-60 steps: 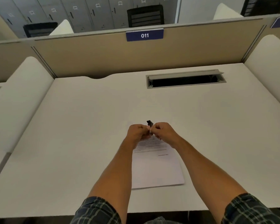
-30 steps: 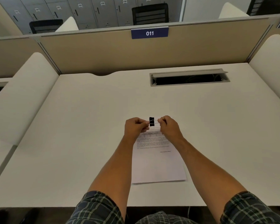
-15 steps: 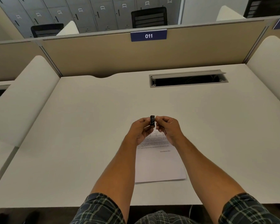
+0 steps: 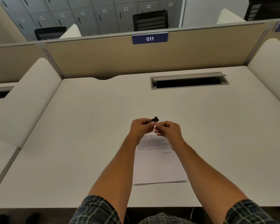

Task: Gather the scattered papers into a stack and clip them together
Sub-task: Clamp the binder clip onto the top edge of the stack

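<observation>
A stack of white printed papers lies flat on the white desk, its near edge close to the desk's front. A small black binder clip is held above the stack's far edge, tilted. My left hand pinches it from the left, fingers curled. My right hand pinches at the clip's lower right side, fingers closed. Both hands hide the top of the stack. I cannot tell whether the clip grips the paper edge.
An open grey cable tray slot is set into the desk at the back right. A tan partition with a blue "011" label stands behind the desk. White side dividers flank both sides.
The hands have stayed over the stack's far edge, working the clip. A second ago the clip sat between spread fingertips; now the hands are close together and the clip is tilted to the right.
</observation>
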Demonstrator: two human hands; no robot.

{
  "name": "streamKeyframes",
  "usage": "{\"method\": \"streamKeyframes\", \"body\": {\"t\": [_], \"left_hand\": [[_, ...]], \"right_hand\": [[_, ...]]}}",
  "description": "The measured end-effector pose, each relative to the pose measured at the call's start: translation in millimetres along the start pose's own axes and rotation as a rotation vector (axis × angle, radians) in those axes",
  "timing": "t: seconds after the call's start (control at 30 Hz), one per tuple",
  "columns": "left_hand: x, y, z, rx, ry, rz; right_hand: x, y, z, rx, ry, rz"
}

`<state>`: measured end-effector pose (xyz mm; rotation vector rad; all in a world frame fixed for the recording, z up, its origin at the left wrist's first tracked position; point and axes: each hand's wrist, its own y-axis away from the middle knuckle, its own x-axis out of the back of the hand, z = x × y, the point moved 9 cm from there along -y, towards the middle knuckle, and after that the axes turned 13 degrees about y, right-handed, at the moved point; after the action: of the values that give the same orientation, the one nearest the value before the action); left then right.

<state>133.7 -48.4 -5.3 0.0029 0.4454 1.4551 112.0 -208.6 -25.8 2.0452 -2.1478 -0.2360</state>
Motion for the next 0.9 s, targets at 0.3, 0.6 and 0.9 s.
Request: {"method": "streamKeyframes", "body": {"t": [0.3, 0.6, 0.9], "left_hand": [[-3, 4, 14, -0.121, -0.175, 0.020], [5, 12, 16, -0.147, -0.074, 0.093], [3, 18, 14, -0.103, -0.027, -0.005]], "right_hand": [[-16, 6, -16, 0.194, 0.353, -0.109], [-17, 11, -21, 0.252, 0.424, -0.075], [-17, 10, -35, 0.306, 0.410, -0.078]]}}
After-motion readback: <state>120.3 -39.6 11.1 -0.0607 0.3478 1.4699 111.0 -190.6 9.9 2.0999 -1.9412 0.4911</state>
